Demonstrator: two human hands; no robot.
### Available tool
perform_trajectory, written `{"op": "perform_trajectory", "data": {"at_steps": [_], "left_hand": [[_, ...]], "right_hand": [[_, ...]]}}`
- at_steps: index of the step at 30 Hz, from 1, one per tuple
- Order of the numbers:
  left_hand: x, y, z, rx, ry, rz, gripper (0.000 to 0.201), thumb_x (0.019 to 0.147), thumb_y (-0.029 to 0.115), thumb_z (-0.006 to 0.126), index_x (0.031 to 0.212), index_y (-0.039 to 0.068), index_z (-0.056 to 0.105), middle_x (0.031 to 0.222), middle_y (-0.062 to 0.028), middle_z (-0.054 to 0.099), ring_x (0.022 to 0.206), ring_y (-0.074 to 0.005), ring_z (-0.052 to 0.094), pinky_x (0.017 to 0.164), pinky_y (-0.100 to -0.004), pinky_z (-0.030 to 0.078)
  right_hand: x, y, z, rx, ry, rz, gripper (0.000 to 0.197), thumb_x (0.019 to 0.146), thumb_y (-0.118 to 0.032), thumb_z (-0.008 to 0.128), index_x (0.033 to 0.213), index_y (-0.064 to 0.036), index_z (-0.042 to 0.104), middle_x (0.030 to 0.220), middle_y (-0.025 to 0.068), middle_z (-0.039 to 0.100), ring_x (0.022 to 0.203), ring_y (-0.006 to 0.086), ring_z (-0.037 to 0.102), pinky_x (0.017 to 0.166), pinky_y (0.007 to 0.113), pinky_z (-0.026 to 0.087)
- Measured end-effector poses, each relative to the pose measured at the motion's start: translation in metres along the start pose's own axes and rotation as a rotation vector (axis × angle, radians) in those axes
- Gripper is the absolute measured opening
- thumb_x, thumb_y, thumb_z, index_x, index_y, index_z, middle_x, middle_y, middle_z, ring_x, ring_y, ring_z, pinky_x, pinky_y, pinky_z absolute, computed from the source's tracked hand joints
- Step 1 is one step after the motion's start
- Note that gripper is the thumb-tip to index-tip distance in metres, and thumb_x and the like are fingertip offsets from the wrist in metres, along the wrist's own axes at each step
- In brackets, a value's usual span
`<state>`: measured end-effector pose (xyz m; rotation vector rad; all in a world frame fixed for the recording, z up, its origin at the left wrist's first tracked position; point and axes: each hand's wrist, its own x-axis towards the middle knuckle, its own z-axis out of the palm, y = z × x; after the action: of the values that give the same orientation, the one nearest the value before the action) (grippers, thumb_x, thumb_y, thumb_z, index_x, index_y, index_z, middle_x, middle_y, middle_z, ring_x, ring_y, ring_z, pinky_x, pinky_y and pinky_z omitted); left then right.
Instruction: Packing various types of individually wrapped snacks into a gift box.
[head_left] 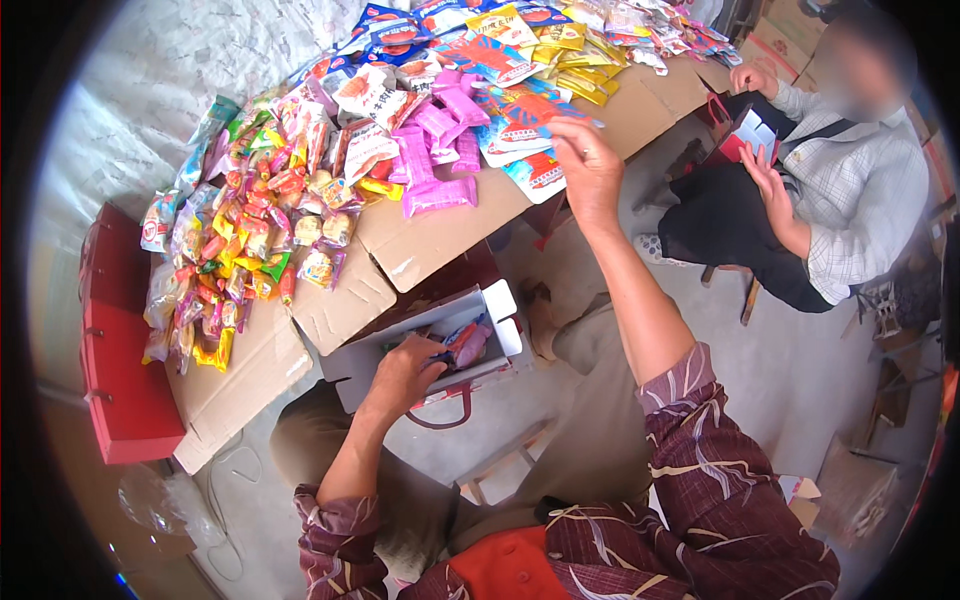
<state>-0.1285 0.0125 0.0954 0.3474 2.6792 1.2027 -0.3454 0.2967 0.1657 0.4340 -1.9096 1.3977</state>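
the person sits right up against the cardboard (372, 252), left hand (405, 368) down inside an open box (508, 298) between the table edge and the lap. its fingers curl inward, partly bent, over a dark blue wrapper (436, 354), and a pinkish packet (468, 345) lies just beside them in the same box. white flaps stand out at the box's right end, and a dark red handle (452, 413) loops from its near side.

the right hand (592, 170) is up over the table edge, fingers bent and drawn close to the thumb, their tips at the edge of the blue-and-red pouches (527, 118). from where i stand i can't tell whether either hand has a firm hold on anything.

left of those pouches lie purple packets (432, 150), then a heap of mixed small sweets (255, 225); yellow packets (580, 65) sit farther back. a closed-looking red case (128, 345) stands at the table's left end. across on the right, a seated co-worker (850, 200) has a red box (738, 140) on the lap.
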Motion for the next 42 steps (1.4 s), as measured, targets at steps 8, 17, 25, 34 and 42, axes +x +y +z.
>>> {"op": "perform_trajectory", "data": {"at_steps": [8, 17, 25, 34, 42], "left_hand": [[-0.015, -0.008, -0.002, 0.006, 0.037, -0.019, 0.027, 0.084, 0.011, 0.073, 0.11, 0.005, 0.069, 0.109, -0.0154, 0.067, 0.1, -0.0362, 0.065, 0.086, -0.0418, 0.053], [-0.06, 0.017, -0.029, 0.102, 0.536, 0.048, 0.014, 0.086, 0.006, 0.069, 0.099, 0.002, 0.071, 0.094, -0.0155, 0.068, 0.085, -0.0346, 0.068, 0.075, -0.0387, 0.054], [-0.087, -0.017, -0.05, -0.063, 0.781, -0.182, 0.014, 0.093, 0.008, 0.067, 0.102, -0.001, 0.071, 0.082, -0.0078, 0.07, 0.076, -0.0135, 0.069, 0.07, -0.0274, 0.054], [-0.097, -0.024, -0.052, -0.094, 0.772, -0.187, 0.016, 0.09, 0.013, 0.066, 0.1, 0.002, 0.071, 0.089, -0.0144, 0.071, 0.077, -0.0254, 0.07, 0.072, -0.0345, 0.053], [-0.1, -0.027, -0.055, -0.113, 0.719, -0.216, 0.016, 0.089, 0.015, 0.067, 0.098, 0.003, 0.071, 0.089, -0.0137, 0.071, 0.076, -0.0261, 0.069, 0.073, -0.0357, 0.053]], "right_hand": [[0.005, -0.066, -0.046, 0.33, 0.221, -0.039, 0.014, 0.088, 0.011, 0.064, 0.099, 0.004, 0.07, 0.113, 0.0117, 0.067, 0.105, 0.0163, 0.063, 0.088, 0.027, 0.055], [-0.043, -0.159, -0.064, 0.633, -0.14, 0.348, 0.017, 0.097, -0.001, 0.06, 0.112, 0.0053, 0.063, 0.116, 0.0181, 0.067, 0.11, 0.033, 0.068, 0.096, 0.04, 0.055], [-0.125, -0.168, -0.008, 0.701, -0.409, 0.693, 0.015, 0.097, -0.001, 0.06, 0.11, 0.0032, 0.065, 0.116, 0.0147, 0.067, 0.109, 0.0276, 0.068, 0.093, 0.035, 0.056], [-0.178, -0.138, 0.043, 0.528, -0.513, 0.81, 0.014, 0.096, -0.002, 0.06, 0.108, 0.0017, 0.067, 0.111, 0.01, 0.068, 0.106, 0.0221, 0.068, 0.091, 0.034, 0.056], [-0.201, -0.131, 0.075, 0.287, -0.755, 0.818, 0.029, 0.091, -0.002, 0.064, 0.12, 0.0018, 0.064, 0.117, 0.0108, 0.067, 0.108, 0.0205, 0.068, 0.084, 0.03, 0.056]]}}
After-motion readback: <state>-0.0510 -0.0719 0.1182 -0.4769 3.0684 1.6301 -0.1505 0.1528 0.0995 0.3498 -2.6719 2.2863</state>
